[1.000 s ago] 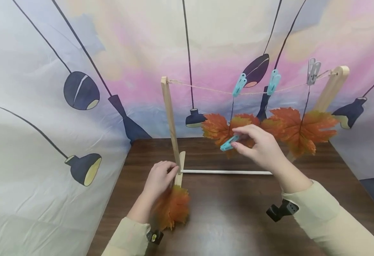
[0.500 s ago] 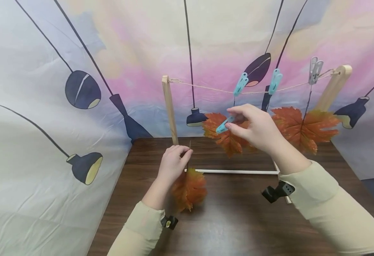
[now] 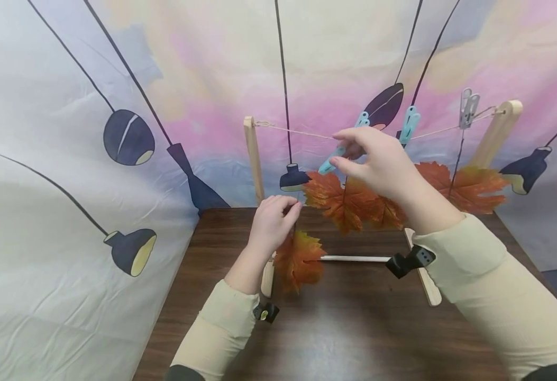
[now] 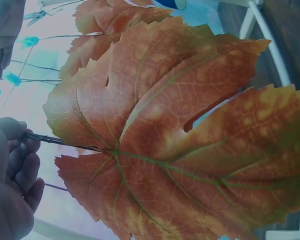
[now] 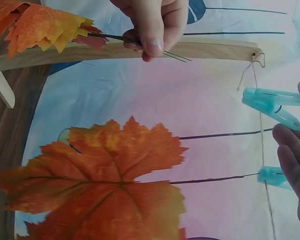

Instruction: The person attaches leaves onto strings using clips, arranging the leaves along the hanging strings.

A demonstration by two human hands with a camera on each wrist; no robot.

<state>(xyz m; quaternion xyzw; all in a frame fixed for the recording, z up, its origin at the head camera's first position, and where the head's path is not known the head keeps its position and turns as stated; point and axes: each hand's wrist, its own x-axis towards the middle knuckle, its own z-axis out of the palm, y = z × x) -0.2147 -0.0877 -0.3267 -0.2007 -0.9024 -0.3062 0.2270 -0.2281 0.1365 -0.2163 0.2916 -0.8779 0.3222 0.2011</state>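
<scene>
My left hand (image 3: 271, 225) pinches the dark stem (image 4: 50, 140) of an orange maple leaf (image 3: 299, 262), which hangs below the fingers. In the right wrist view, the thin stem ends (image 5: 177, 56) stick out past the thumb. My right hand (image 3: 378, 159) holds a teal clothespin (image 3: 329, 161) between thumb and fingers, its tip pointing down and left. In the right wrist view this clothespin (image 5: 270, 102) overlaps the string (image 5: 262, 150). Behind the right hand, another teal clothespin (image 3: 363, 119) on the string is partly hidden.
The string runs between a left wooden post (image 3: 253, 159) and a right wooden post (image 3: 499, 132). A teal clothespin (image 3: 409, 124) and a grey clothespin (image 3: 468, 108) sit on it. Several maple leaves (image 3: 342, 203) hang there. A white rod (image 3: 354, 259) crosses low over the brown table (image 3: 340, 328).
My left hand has moved up and right from beside the left post, carrying the leaf. My right hand has risen toward the string with the teal clothespin.
</scene>
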